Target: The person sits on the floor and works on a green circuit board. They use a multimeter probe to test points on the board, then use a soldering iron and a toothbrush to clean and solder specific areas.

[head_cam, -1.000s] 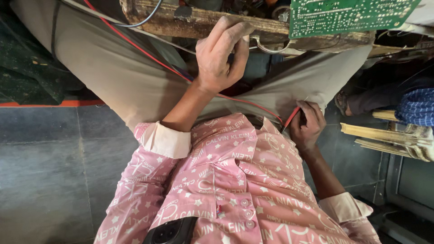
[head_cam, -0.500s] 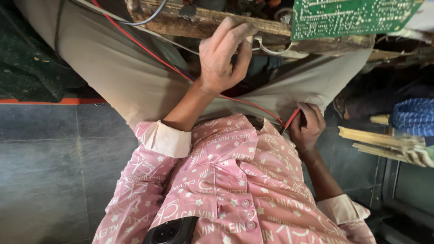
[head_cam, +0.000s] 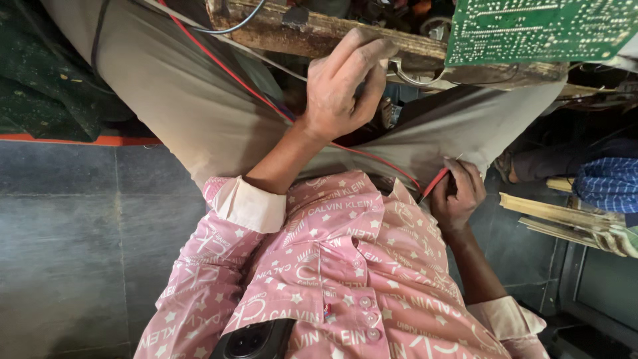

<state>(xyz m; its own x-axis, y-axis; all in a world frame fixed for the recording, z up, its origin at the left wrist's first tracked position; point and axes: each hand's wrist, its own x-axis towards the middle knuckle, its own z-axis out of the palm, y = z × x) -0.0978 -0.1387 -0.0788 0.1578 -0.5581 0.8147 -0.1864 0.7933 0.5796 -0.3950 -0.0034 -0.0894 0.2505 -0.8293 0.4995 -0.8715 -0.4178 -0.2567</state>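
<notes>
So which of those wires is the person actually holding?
The red wire, its end pinched in the right hand; the dark wire by the wooden board is in no hand.

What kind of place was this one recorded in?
Probably a small electronics repair workshop: a green circuit board sits on a worn wooden bench edge, and a thin red wire runs across the person's lap to one hand.

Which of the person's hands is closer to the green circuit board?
Left. The left hand rests on the worn wooden plank beside the green circuit board; the right hand sits lower, pinching a thin red wire.
</notes>
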